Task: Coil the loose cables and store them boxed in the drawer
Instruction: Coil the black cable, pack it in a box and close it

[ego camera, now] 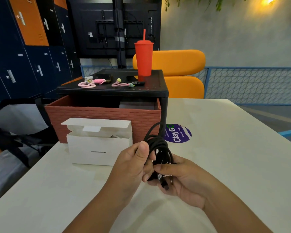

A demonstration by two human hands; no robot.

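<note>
Together, above the surface (225, 148), the left hand (133, 163) pinches a coiled black cable (160, 145) under its thumb, while the right hand (180, 179), palm up, grips its plug end just beside the open white box (97, 148).

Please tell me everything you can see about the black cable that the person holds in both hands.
The black cable is thin and matte, perhaps braided. It is wound into several loose loops, one rising above the rest. The left hand pinches the coil from the side; the right hand grips its lower part. A dark connector with a metal tip points down over the right palm. The coil is held above the white table.
</note>
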